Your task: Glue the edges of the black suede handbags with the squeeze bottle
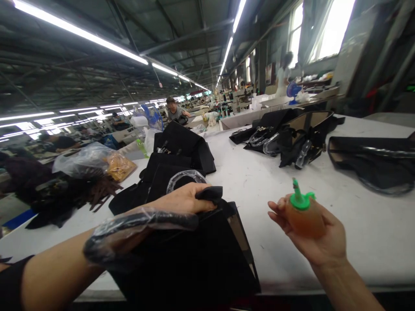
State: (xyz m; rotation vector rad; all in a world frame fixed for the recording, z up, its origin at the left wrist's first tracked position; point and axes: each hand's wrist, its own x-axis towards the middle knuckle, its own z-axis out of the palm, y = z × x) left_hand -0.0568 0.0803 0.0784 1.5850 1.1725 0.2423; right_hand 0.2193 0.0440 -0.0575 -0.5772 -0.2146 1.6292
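Observation:
My left hand (184, 199) is closed on the upper edge of a black bag (194, 255) at the table's front edge. The bag's plastic-wrapped handle (142, 220) loops over my left wrist, and a tan inner side shows at its right. In my right hand (327, 242), palm up, rests a squeeze bottle (306, 222) of amber liquid with a green nozzle cap. The nozzle points upward, and the bottle is apart from the bag. What my left fingertips do inside the fold is hidden.
More black bags (181, 147) are piled beyond my left hand. Further black bags (298, 134) with wrapped handles lie at the back right of the white table (240, 172). At left are clear plastic bags (82, 160) and dark strips. A person (175, 110) sits farther back, near a blue fan (152, 117).

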